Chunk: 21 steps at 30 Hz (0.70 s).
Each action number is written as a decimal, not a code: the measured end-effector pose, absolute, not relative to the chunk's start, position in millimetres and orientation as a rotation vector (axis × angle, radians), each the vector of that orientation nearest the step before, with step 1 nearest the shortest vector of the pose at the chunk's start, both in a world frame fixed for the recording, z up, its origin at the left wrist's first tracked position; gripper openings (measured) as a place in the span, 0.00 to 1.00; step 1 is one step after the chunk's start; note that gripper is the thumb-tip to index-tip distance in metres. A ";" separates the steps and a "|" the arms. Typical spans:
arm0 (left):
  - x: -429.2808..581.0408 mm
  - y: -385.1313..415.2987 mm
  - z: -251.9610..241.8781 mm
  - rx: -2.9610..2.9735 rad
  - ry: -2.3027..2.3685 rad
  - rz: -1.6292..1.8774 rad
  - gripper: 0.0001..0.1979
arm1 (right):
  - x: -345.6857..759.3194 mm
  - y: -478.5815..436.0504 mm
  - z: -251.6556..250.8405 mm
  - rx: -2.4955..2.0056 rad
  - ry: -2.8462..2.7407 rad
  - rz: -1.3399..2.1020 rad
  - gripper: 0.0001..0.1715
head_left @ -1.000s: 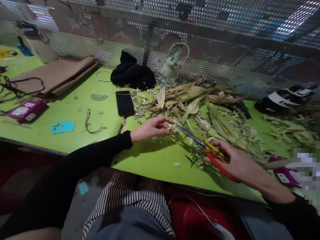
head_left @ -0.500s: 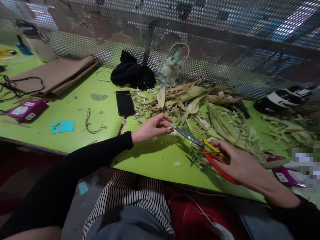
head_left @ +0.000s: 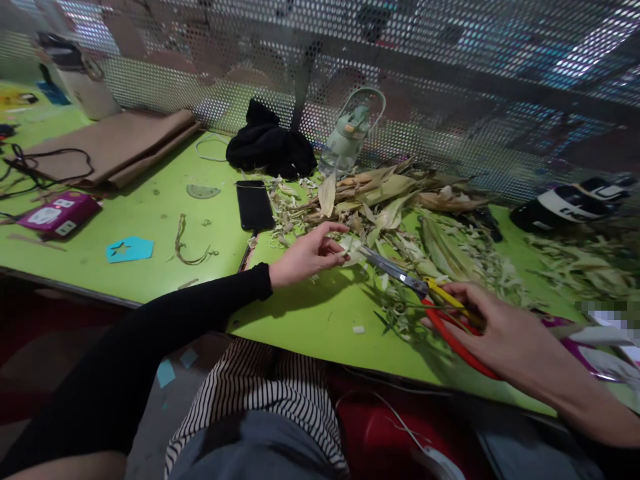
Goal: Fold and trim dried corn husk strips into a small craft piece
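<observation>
My right hand (head_left: pixel 493 327) is closed around the red and yellow handles of a pair of scissors (head_left: pixel 400 275). The blades point left, their tips close to a pale piece of corn husk (head_left: pixel 354 252). My left hand (head_left: pixel 313 255) pinches that piece between thumb and fingers above the table. Behind both hands lies a heap of dried corn husks (head_left: pixel 395 190), with many small cut scraps around it. Thin green stems and curled bits (head_left: pixel 397 313) hang or lie under the scissors; which of the two I cannot tell.
A phone (head_left: pixel 254 204), a black cloth (head_left: pixel 273 143) and a pale green bottle (head_left: pixel 347 137) stand behind my left hand. Leftward are a blue paper tag (head_left: pixel 129 249), a purple box (head_left: pixel 60 215) and brown paper (head_left: pixel 115 143). A black bottle (head_left: pixel 560 207) lies at right.
My right hand has drawn the scissors a little to the right, away from my left fingers. More of the pale husk piece shows now. The view has shifted slightly.
</observation>
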State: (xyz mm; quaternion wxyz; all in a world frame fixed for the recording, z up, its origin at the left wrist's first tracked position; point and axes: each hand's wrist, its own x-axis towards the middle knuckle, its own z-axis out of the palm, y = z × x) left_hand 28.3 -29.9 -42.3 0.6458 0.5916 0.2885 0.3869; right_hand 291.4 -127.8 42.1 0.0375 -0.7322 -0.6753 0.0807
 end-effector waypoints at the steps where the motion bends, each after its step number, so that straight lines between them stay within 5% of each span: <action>1: 28.1 -30.2 -41.7 1.349 0.659 0.880 0.24 | 290.6 -128.5 43.0 -2.240 -2.065 0.260 0.35; 10: 26.8 -28.8 -44.1 1.405 0.674 0.910 0.24 | 291.8 -134.9 46.5 -2.291 -2.053 0.097 0.34; 21: 24.8 -33.4 -48.4 1.915 0.757 0.918 0.27 | 278.0 -127.6 47.2 -2.337 -2.140 0.289 0.34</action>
